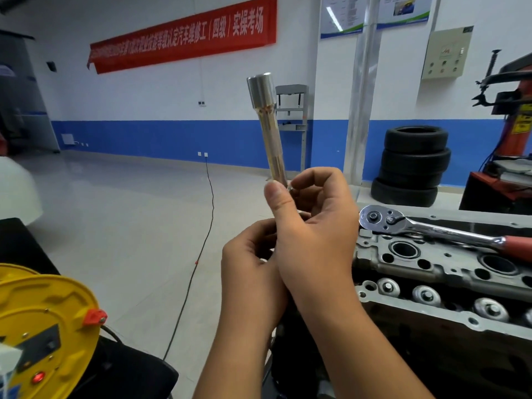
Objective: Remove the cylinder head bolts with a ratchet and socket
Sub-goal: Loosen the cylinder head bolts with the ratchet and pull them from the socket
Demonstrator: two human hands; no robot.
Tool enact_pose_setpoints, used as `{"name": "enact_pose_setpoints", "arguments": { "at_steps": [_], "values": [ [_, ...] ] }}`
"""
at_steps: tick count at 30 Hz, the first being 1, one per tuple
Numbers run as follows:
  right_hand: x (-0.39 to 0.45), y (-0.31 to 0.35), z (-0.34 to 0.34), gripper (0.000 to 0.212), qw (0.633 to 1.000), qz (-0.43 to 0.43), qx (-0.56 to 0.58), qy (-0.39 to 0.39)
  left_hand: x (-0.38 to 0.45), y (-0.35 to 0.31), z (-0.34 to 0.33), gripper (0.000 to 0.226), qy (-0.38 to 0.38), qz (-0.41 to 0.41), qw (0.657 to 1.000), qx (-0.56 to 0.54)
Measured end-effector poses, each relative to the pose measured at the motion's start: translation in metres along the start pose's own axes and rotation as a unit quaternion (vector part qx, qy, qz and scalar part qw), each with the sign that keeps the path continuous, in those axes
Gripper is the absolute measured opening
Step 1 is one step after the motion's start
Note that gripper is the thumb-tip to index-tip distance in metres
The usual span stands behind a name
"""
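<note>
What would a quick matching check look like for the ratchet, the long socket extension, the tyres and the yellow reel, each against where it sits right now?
Things:
1. ratchet
2. socket extension
3. tyres
4. yellow reel

Places:
A. stacked by the blue wall
B. lying on the cylinder head
C. lower left corner of the view
D. held upright by the left hand and right hand

Pairs: 1-B, 2-D, 3-A, 4-C
</note>
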State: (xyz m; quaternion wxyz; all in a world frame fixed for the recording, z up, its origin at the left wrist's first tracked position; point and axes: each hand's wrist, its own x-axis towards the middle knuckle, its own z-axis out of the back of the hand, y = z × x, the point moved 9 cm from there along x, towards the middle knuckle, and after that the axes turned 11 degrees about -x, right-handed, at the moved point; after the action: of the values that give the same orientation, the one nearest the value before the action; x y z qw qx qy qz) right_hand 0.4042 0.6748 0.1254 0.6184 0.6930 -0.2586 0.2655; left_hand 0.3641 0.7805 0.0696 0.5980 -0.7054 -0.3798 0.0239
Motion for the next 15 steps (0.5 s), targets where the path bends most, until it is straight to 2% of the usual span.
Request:
{"name": "enact_pose_setpoints", "arguments": {
  "at_steps": [2,5,7,9,12,15],
  "values": [
    [0.0015,-0.0038,-0.004,0.017,1.0,-0.016,0.005,0.023,-0.0001,0.0028,-0.0021,0.025,0.022,0.01,1.0,0.001],
    [0.002,-0.0085,-0.0102,0.015,0.997,-0.045,0.036,0.053,0.002,0.0064,0.0025,0.027,0.009,0.018,1.0,0.004],
    [0.0016,-0.0071,-0.0093,0.023,0.998,-0.04,0.027,0.047,0.0018,0.0055,0.0029,0.016,-0.009,0.01,1.0,-0.003],
    [0.0011,-0.0064,-0.0043,0.03,0.999,-0.032,0.012,0.023,0.0013,0.0033,0.0047,0.024,-0.026,0.001,1.0,0.001],
    [0.0012,-0.0043,-0.003,0.023,1.0,-0.022,0.009,0.017,0.001,0.0046,0.0013,0.017,-0.005,0.005,1.0,-0.008],
    [0.0029,-0.0061,-0.007,0.017,0.999,-0.034,0.015,0.036,0.0012,0.0068,0.0005,0.027,0.008,0.008,1.0,0.006]
  ]
}}
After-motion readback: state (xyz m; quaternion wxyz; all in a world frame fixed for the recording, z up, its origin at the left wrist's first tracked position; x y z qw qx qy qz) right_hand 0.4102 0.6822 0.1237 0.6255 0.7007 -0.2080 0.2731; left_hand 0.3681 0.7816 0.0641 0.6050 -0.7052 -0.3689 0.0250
